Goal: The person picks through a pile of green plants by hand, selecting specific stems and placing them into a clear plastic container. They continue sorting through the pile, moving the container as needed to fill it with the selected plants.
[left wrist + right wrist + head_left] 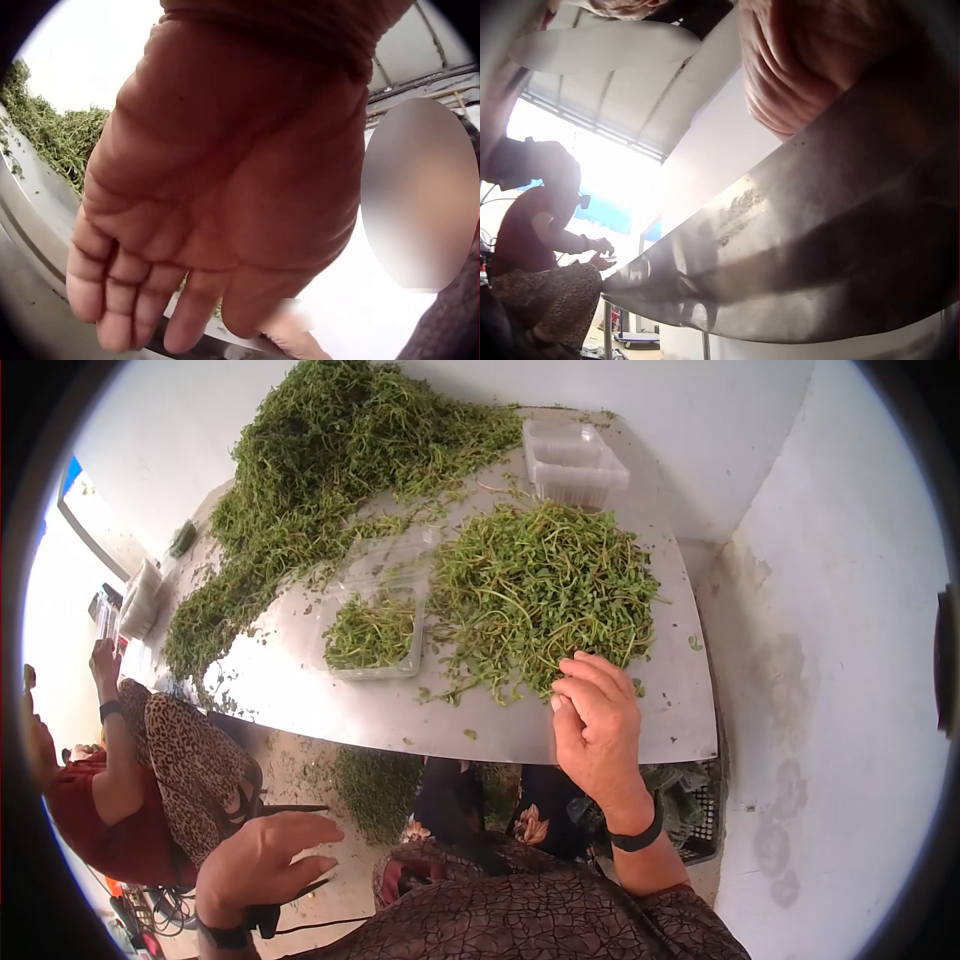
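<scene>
My right hand (603, 730) is at the front edge of a loose heap of green leafy stems (545, 585) on the metal table. Its fingers are loosely bent, the thumb is near the index finger, and nothing shows between them. In the right wrist view only part of this hand (802, 67) appears above the table's side. My left hand (268, 860) is off the table, in front of my body, with fingers extended and nothing held; its bare palm (225, 187) fills the left wrist view. Left of the heap, a clear plastic clamshell box (405, 665) with its lid up contains some stems.
A larger mound of greens (330, 470) covers the table's back left. Stacked clear containers (572, 465) stand at the back, beside the wall. Another person in a red top (125, 800) sits at left. A black crate (708, 810) is below the table's right end.
</scene>
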Demonstrator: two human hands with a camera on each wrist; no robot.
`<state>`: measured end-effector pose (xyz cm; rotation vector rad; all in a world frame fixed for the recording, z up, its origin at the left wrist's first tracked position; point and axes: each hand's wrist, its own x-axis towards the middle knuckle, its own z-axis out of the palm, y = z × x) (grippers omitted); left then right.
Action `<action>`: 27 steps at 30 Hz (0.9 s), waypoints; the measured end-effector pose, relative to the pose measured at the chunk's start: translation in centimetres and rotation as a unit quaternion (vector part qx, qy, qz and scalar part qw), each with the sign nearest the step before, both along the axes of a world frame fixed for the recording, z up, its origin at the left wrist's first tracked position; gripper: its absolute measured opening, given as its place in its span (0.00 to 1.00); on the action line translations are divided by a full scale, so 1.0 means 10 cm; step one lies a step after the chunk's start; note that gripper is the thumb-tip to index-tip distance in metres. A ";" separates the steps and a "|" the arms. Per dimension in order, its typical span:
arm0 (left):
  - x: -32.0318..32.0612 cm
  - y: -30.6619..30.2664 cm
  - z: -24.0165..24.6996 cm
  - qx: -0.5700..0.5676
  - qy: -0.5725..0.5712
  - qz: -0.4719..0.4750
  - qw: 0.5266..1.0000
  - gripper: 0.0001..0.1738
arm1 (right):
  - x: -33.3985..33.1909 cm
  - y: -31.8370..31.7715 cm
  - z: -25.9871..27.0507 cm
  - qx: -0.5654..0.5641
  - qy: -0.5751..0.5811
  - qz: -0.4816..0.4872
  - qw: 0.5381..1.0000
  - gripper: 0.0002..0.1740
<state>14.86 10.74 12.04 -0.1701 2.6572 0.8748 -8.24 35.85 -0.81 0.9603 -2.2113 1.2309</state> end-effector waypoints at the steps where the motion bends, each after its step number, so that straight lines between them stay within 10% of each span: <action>1: -0.01 0.03 0.09 0.005 -0.029 -0.018 0.999 0.17 | 0.00 0.00 0.01 0.003 0.001 0.000 1.000 0.07; 10: -0.59 0.16 0.62 0.008 0.120 -0.173 0.977 0.21 | 0.01 0.00 0.00 0.015 0.013 -0.002 1.000 0.07; 15: -1.23 0.20 0.55 -0.009 0.276 -0.138 0.951 0.25 | 0.01 0.00 0.01 0.018 0.028 0.000 0.999 0.08; 27: -1.39 0.12 0.30 0.100 0.225 -0.038 0.969 0.20 | -0.01 0.00 0.02 0.005 0.022 0.000 1.000 0.08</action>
